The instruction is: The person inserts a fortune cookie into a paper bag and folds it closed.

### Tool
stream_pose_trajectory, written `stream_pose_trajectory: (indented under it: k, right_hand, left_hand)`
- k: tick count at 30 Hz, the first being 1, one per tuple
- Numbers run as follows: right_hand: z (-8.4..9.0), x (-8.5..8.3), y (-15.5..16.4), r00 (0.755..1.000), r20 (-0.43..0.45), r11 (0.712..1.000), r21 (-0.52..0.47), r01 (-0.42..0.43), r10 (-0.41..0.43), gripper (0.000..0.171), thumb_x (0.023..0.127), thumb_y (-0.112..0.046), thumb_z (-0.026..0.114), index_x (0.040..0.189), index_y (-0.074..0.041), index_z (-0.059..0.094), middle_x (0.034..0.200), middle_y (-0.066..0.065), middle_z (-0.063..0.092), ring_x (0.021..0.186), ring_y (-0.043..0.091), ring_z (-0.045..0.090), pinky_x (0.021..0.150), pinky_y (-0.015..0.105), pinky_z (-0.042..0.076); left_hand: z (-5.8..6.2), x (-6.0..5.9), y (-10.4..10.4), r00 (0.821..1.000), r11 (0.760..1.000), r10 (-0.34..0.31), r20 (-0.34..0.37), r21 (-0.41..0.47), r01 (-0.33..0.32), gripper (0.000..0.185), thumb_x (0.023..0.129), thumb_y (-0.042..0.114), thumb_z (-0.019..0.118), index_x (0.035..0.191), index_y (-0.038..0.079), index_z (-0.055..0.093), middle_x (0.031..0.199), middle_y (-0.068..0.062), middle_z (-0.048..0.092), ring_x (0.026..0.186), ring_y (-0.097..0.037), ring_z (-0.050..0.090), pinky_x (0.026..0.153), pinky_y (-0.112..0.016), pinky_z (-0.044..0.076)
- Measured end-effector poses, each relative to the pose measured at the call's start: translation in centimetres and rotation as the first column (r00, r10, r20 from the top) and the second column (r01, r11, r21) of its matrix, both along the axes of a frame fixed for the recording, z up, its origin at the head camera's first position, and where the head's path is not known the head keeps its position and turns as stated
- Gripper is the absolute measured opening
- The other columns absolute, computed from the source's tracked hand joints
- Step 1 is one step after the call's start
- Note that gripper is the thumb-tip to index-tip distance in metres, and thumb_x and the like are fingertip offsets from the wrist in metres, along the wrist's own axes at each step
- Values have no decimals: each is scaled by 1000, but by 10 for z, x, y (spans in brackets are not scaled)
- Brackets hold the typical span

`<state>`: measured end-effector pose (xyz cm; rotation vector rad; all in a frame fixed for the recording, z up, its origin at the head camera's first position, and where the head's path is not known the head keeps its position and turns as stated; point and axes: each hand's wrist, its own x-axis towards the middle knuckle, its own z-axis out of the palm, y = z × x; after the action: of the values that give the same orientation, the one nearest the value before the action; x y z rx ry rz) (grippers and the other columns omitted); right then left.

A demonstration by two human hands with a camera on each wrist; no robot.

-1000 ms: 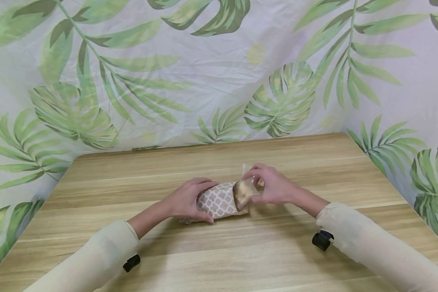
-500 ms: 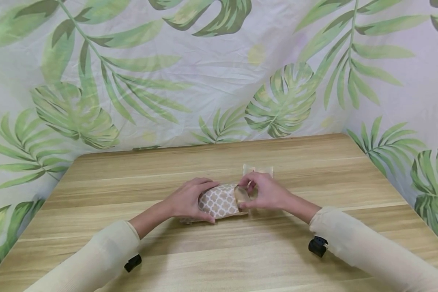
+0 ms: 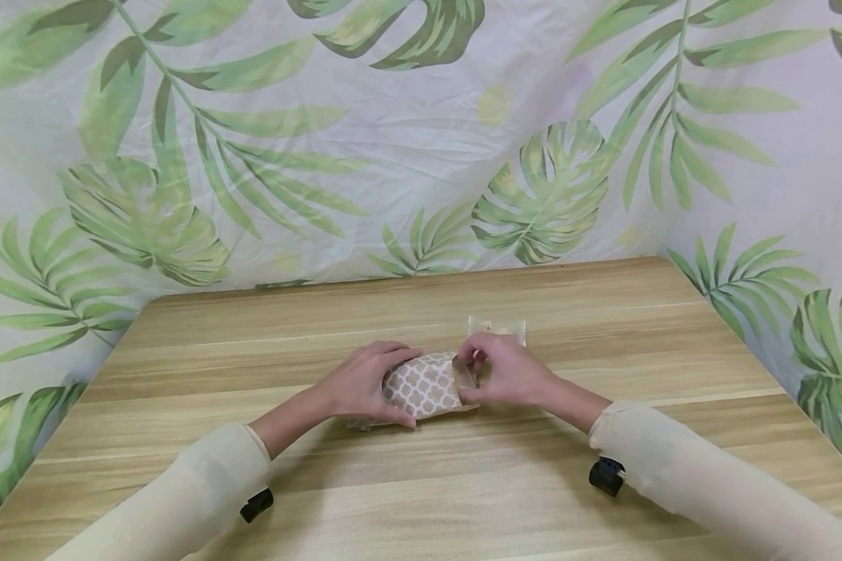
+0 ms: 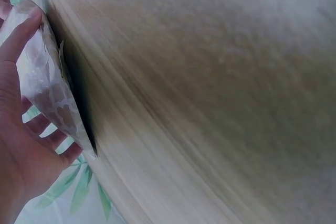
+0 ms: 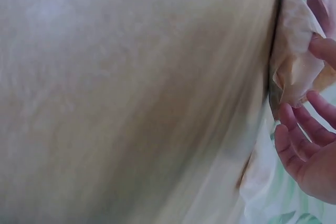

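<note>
A tan paper bag (image 3: 424, 383) with a white lattice pattern lies on its side on the wooden table, its mouth facing right. My left hand (image 3: 368, 382) holds its left end, thumb on the near side and fingers over the far side; the left wrist view shows the hand (image 4: 23, 135) around the bag (image 4: 50, 85). At the mouth, my right hand (image 3: 508, 370) pinches a tan, shiny packet (image 3: 465, 375) that sits mostly inside the bag. In the right wrist view, thumb and fingers of that hand (image 5: 315, 145) meet at the bag's opening (image 5: 296, 51). The bag's inside is largely hidden.
A small clear packet (image 3: 515, 329) lies on the wooden table (image 3: 421, 483) just behind my right hand, partly covered by it. Leaf-printed cloth (image 3: 393, 156) hangs behind the table and along its sides. A black wrist device (image 3: 606, 475) hangs under the right sleeve.
My right hand has moved left toward the bag's mouth, and the tan packet has gone deeper inside. More of the clear packet behind shows. The left hand stays nearly still.
</note>
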<state>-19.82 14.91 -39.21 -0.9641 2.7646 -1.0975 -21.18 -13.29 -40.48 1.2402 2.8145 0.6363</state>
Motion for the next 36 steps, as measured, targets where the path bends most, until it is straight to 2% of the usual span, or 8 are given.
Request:
stream_pose_trajectory:
  k: [4, 12, 17, 20, 26, 36]
  right_hand:
    - [0, -1, -2, 1000, -3, 1000, 14, 1, -1, 40, 73, -15, 91, 105, -6, 69, 99, 1, 69, 88, 14, 65, 81, 32, 56]
    - [16, -2, 10, 996, -91, 996, 86, 16, -8, 42, 71, -13, 91, 107, -6, 70, 103, 2, 67, 91, 22, 66, 75, 32, 53]
    - [10, -2, 5, 995, -94, 992, 122, -12, 24, 43, 72, -21, 90, 107, -7, 71, 102, 2, 68, 91, 20, 65, 78, 30, 53]
    - [6, -2, 0, 995, -95, 996, 93, -12, 21, 41, 71, -21, 91, 104, -7, 71, 98, 1, 68, 89, 18, 65, 79, 31, 55]
    - [1, -1, -6, 1000, -20, 1000, -9, -23, 23, 35, 71, -10, 90, 101, -5, 72, 95, 3, 69, 85, 16, 66, 80, 33, 57]
    - [-5, -2, -9, 999, -29, 1000, -22, -16, 15, 33, 72, -8, 88, 101, -7, 73, 93, 1, 70, 86, 16, 65, 81, 33, 56]
  left_hand:
    - [1, 0, 0, 1000, 1000, 4, 9, -5, -4, 101, 66, 55, 93, 146, 5, 58, 142, -17, 60, 131, -37, 56, 107, -56, 46]
    - [2, 0, -2, 1000, 1000, -3, -1, 9, 3, 100, 67, 55, 92, 146, 3, 57, 141, -19, 60, 130, -39, 56, 106, -58, 47]
    - [1, 0, -2, 1000, 1000, -7, -11, 1, 7, 100, 67, 55, 91, 145, 3, 58, 141, -20, 60, 130, -39, 57, 106, -57, 47]
    - [0, 0, -2, 1000, 1000, -6, -13, -3, 6, 99, 68, 55, 91, 145, 4, 58, 141, -19, 60, 129, -39, 57, 105, -57, 48]
    - [0, 0, -1, 1000, 1000, -1, -1, -5, 1, 99, 68, 55, 92, 146, 5, 58, 141, -19, 60, 130, -39, 56, 105, -58, 47]
    - [1, 0, -2, 1000, 1000, 1, 12, -1, -1, 99, 68, 54, 92, 146, 4, 57, 142, -20, 59, 130, -39, 56, 105, -58, 47]
